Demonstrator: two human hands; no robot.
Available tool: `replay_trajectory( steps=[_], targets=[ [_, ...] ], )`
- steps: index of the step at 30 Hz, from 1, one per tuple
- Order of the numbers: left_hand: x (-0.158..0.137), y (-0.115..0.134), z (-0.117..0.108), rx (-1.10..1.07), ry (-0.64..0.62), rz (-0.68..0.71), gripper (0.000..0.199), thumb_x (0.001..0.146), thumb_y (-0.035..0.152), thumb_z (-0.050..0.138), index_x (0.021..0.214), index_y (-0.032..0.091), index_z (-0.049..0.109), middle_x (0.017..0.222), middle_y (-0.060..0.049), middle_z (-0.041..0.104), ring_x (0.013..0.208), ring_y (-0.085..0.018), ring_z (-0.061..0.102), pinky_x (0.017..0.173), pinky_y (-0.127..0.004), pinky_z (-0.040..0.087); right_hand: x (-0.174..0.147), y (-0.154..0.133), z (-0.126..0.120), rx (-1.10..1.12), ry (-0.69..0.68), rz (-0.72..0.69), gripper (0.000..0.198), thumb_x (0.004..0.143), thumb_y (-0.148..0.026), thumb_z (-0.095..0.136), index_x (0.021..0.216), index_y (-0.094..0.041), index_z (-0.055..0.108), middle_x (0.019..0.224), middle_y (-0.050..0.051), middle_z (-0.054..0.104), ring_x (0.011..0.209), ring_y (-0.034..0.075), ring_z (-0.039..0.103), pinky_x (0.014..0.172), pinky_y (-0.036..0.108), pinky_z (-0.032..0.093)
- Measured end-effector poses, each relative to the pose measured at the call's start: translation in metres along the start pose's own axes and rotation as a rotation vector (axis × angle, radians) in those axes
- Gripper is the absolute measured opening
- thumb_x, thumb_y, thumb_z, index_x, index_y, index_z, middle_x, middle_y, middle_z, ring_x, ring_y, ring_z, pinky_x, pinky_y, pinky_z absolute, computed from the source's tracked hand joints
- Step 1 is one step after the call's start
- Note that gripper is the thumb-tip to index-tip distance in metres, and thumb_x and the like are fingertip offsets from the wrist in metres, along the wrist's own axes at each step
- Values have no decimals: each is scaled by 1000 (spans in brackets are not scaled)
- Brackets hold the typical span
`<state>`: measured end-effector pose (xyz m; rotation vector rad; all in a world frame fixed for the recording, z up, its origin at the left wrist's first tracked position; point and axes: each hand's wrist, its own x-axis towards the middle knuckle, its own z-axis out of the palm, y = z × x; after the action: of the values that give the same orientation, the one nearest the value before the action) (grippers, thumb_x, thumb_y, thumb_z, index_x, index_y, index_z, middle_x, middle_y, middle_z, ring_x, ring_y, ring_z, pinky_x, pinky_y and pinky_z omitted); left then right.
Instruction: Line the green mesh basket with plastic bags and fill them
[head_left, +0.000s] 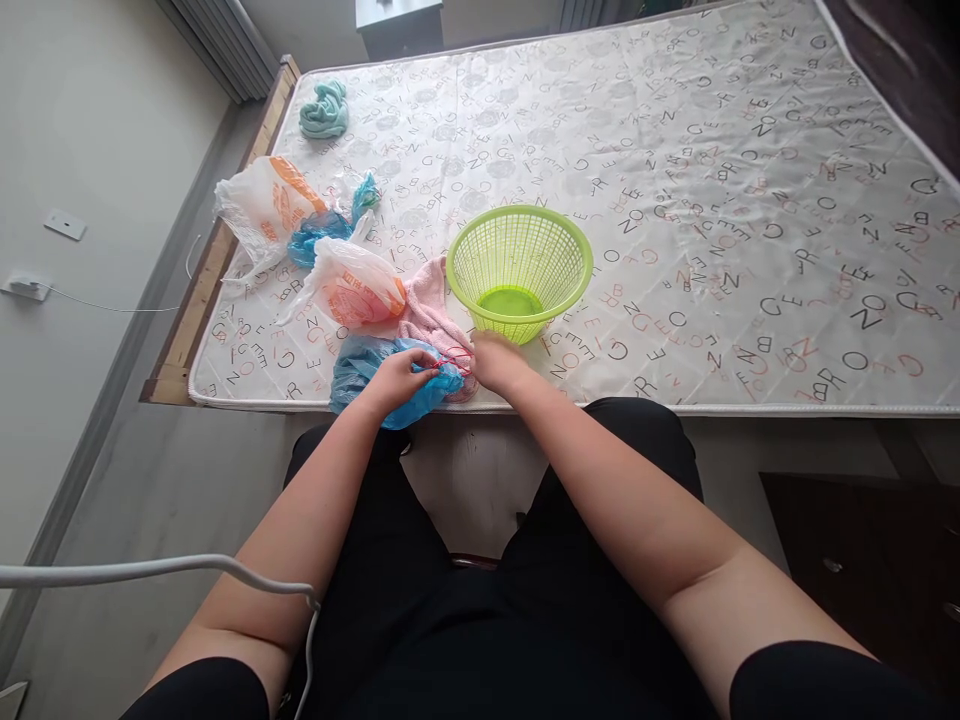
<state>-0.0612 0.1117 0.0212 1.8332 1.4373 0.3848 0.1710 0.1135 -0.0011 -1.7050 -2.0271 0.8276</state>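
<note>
A blue plastic bag (360,372) lies at the mattress's near edge, its gathered neck pointing right. My left hand (401,380) is closed in a pinch at that neck. Thin red string (454,358) loops around the neck and stretches across to my right hand (495,362), which is closed on it and partly smeared by motion; its fingertips are hidden. Under and behind the string lies a pink cloth (427,305). Just beyond my right hand stands a light green plastic basket (520,222), with nothing visible inside.
White plastic bags with orange print (262,205) (352,285) and a blue bundle (319,235) lie to the left. Farther back is a teal cloth (325,110). The letter-patterned mattress (712,220) meets a wooden bed frame (217,240). A white cable (150,570) crosses my left arm.
</note>
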Motion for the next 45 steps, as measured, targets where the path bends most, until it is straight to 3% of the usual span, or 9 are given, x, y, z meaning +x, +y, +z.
replay_trajectory(
  steps=[3, 5, 14, 21, 26, 33, 39, 42, 45],
  targets=[
    [0, 4, 1, -5, -21, 22, 24, 89, 44, 73, 101, 23, 77, 102, -5, 79, 88, -22, 69, 85, -35, 53, -6, -19, -3, -68, -84, -187, 39, 92, -21, 64, 131, -25, 65, 130, 11, 71, 113, 27, 66, 90, 36, 49],
    [0, 6, 0, -7, -16, 17, 24, 90, 43, 70, 102, 23, 77, 102, -4, 79, 89, -21, 69, 86, -34, 53, -9, -28, -4, -31, -154, -241, 38, 95, -21, 60, 132, -24, 63, 125, 9, 73, 108, 25, 66, 87, 34, 49],
    [5, 2, -4, -140, 194, -103, 20, 94, 40, 61, 97, 21, 66, 85, -3, 76, 82, -21, 69, 80, -33, 50, -5, -20, -7, 23, -164, -64, 16, 93, -21, 58, 104, -21, 69, 98, 7, 74, 85, 22, 64, 70, 31, 41],
    [-1, 9, -1, -71, -7, 4, 33, 84, 52, 77, 96, 22, 73, 94, -2, 75, 84, -19, 66, 79, -31, 49, -2, -23, -10, 136, 55, 55, 20, 97, -20, 51, 109, -20, 66, 98, 7, 73, 88, 22, 62, 75, 31, 41],
    [-1, 8, -2, -13, -44, -11, 27, 86, 48, 75, 96, 22, 76, 94, -3, 77, 83, -19, 66, 81, -32, 50, 1, -24, -10, 284, 125, 24, 17, 101, -31, 53, 93, -20, 63, 88, 5, 70, 83, 20, 60, 75, 31, 41],
    [4, 1, 0, -105, 47, -24, 31, 85, 41, 73, 110, 23, 76, 111, -6, 78, 96, -23, 70, 90, -35, 53, 1, -31, -9, 715, 80, 10, 19, 101, -35, 55, 87, -23, 56, 88, 2, 70, 73, 15, 64, 71, 27, 48],
    [7, -3, -1, -136, 217, -67, 25, 82, 38, 75, 100, 22, 72, 102, -6, 76, 94, -23, 69, 87, -34, 52, 0, -35, -20, 1096, -81, -68, 25, 97, -39, 56, 78, -24, 49, 66, -2, 65, 47, 9, 39, 48, 23, 35],
    [8, -3, -3, -186, 277, -111, 25, 82, 37, 74, 100, 21, 69, 97, -4, 75, 87, -21, 68, 83, -33, 52, -3, -35, -27, 1122, -84, -108, 34, 97, -43, 54, 70, -24, 47, 56, -4, 55, 47, 9, 34, 47, 23, 30],
    [9, -4, -5, -221, 328, -95, 25, 84, 36, 71, 104, 21, 70, 100, -5, 75, 92, -22, 68, 88, -35, 53, -4, -33, -32, 977, -191, -180, 46, 103, -50, 45, 67, -21, 54, 55, -3, 48, 53, 11, 41, 55, 26, 38]
  ],
)
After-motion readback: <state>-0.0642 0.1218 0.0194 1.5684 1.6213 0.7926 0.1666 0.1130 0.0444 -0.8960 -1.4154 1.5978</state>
